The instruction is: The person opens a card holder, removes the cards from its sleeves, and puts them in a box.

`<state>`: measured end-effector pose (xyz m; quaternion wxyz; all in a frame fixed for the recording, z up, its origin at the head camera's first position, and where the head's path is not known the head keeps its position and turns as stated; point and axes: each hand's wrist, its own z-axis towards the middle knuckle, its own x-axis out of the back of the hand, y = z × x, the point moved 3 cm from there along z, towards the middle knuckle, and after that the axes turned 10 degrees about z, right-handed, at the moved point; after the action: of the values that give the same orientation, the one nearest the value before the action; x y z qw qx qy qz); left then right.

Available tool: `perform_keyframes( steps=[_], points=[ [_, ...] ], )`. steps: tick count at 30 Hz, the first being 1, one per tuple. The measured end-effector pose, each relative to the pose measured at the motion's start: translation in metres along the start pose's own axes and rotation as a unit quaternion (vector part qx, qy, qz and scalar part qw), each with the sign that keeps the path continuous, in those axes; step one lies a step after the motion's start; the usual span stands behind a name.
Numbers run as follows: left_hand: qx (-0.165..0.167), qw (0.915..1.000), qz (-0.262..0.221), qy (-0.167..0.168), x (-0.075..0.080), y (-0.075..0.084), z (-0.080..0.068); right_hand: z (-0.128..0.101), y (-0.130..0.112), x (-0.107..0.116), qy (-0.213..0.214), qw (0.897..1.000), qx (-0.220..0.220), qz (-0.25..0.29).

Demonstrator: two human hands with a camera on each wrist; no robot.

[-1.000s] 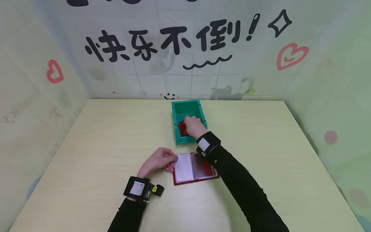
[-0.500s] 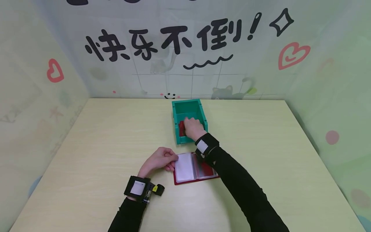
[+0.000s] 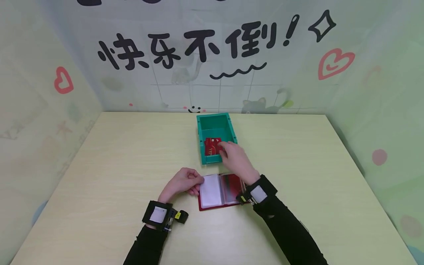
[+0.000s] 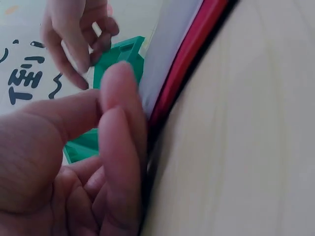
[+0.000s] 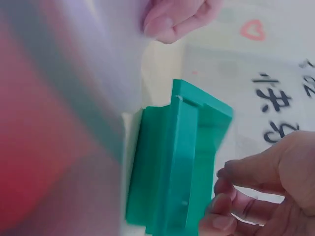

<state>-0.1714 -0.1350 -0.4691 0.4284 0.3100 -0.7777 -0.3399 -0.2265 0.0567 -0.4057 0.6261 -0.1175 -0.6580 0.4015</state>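
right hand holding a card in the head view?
No: the right hand is empty, fingers loosely curled at the near right corner of the green bin, while the red card lies inside the bin.

Card (image 3: pixel 213 146) in bin (image 3: pixel 200 141), behind open card holder (image 3: pixel 218 192) on table (image 3: pixel 109 162).

A green bin (image 3: pixel 202 129) stands near the middle of the tabletop's (image 3: pixel 109 154) far edge, with a red card (image 3: pixel 212 146) lying inside it. The right hand (image 3: pixel 237 160) hovers over the bin's near right corner, fingers loosely curled and fingertips just beside the card, holding nothing. Toward the near edge, close in front of the bin, an open red card holder (image 3: pixel 220 193) lies flat. The left hand (image 3: pixel 180 183) pinches its left page with curled fingers.
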Motion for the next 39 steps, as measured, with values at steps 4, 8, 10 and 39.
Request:
perform_keyframes(
  steps=[4,8,10,39],
  points=[
    [0.004,0.993,0.085,0.083,-0.001,0.01,-0.002,-0.029,0.017,0.01,0.028,0.996,0.0,0.079],
    [-0.038,0.9737,0.17,0.147,-0.009,0.029,-0.007,-0.053,0.035,0.012,0.043,0.987,-0.028,0.153],
    [-0.072,0.9631,0.206,0.157,-0.016,0.039,-0.009,-0.063,0.043,0.01,0.045,0.983,-0.047,0.174],
    [-0.154,0.9689,0.185,0.059,-0.053,0.055,0.011,-0.084,0.084,-0.009,0.043,0.953,-0.082,0.289]
  ],
)
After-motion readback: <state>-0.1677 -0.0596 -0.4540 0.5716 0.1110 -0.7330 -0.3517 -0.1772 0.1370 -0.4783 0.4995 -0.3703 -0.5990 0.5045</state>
